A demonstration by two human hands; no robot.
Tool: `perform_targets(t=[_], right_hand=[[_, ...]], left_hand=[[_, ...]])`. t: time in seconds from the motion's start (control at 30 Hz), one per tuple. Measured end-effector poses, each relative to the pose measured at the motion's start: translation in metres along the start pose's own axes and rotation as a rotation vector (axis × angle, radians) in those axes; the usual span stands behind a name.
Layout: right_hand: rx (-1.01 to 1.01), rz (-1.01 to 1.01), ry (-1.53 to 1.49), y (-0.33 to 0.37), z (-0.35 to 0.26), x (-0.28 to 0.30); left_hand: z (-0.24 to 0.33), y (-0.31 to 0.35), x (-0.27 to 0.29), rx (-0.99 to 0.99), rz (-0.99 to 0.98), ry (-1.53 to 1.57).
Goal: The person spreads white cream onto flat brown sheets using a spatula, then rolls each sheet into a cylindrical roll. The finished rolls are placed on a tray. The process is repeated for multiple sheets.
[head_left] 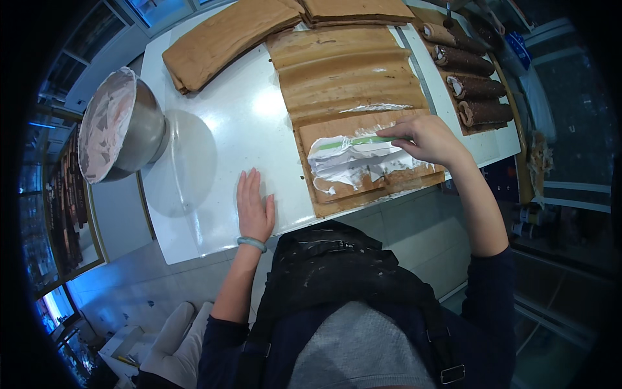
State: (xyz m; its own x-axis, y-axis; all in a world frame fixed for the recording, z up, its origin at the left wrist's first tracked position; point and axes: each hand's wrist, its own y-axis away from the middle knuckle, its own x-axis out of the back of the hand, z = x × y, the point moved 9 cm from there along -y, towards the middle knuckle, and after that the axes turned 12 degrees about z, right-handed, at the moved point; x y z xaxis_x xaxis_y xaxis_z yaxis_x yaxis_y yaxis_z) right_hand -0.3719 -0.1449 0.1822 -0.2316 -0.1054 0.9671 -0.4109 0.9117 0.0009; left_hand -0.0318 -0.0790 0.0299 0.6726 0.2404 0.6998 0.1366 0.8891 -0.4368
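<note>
My right hand (pixel 424 138) is closed on one end of a long thin green scraper (pixel 353 141). The scraper lies across white cream (pixel 340 167) on a light brown cake sheet (pixel 396 179) near the table's front edge. Thick cream covers the sheet's left and middle; toward the right it is a thin smear. Under and behind the sheet runs wrinkled brown paper (pixel 343 65) with a few cream streaks. Left of the sheet, my left hand (pixel 255 211) rests open on the white table (pixel 227 139), fingers extended, holding nothing.
A metal bowl (pixel 146 129) of pale pinkish cream stands at the table's left. Brown cake sheets are stacked at the back left (pixel 233 42) and back middle (pixel 356 9). Several dark cream-filled rolls (pixel 486 112) lie at the right. Another person's pale-clad legs (pixel 172 340) show lower left.
</note>
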Motion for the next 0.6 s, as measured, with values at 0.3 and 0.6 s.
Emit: perform_targets(t=[0.3,0.6], right_hand=[[-0.145,-0.025,-0.033,0.017,0.039,0.02],[-0.101,-0.041,0.011,0.032,0.099,0.005]], left_hand=[[0.001,0.0,-0.005,-0.005,-0.042,-0.04],[0.005,-0.002,-0.006,-0.069,-0.018,-0.051]])
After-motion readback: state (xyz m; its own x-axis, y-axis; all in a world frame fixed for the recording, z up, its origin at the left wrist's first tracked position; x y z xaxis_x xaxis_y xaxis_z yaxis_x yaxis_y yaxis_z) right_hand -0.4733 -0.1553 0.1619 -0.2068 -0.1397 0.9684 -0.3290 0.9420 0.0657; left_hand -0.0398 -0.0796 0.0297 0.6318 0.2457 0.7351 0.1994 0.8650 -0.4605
